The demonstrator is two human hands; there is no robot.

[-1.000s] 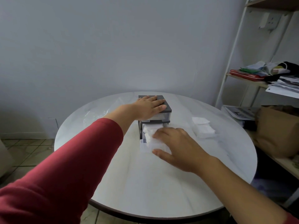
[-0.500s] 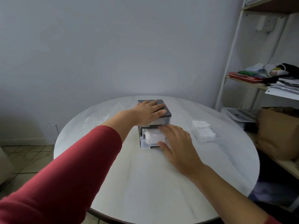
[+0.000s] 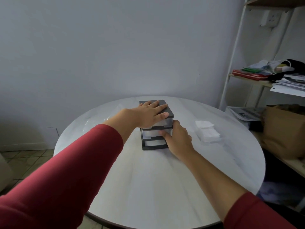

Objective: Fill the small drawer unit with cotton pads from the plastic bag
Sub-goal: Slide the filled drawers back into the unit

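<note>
L hand [image 3: 151, 115] flat, fingers straight, on drawer unit [image 3: 153, 146] top; R hand [image 3: 179, 139] grips its front corner.

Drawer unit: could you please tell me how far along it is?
Done: drawer unit drawers all shut; middle drawer looks white with pads. In hand: left hand presses its top, right hand holds its front corner, thumb on the middle drawer. Left: cotton pads on the table.

The drawer unit [image 3: 152, 135] is standing mid-surface [image 3: 148, 179]. The left hand [image 3: 151, 115] is lying on top; the right hand [image 3: 178, 139] is holding its front right corner. Pads [image 3: 207, 133] are lying right of it, the bag [image 3: 100, 123] left.
</note>
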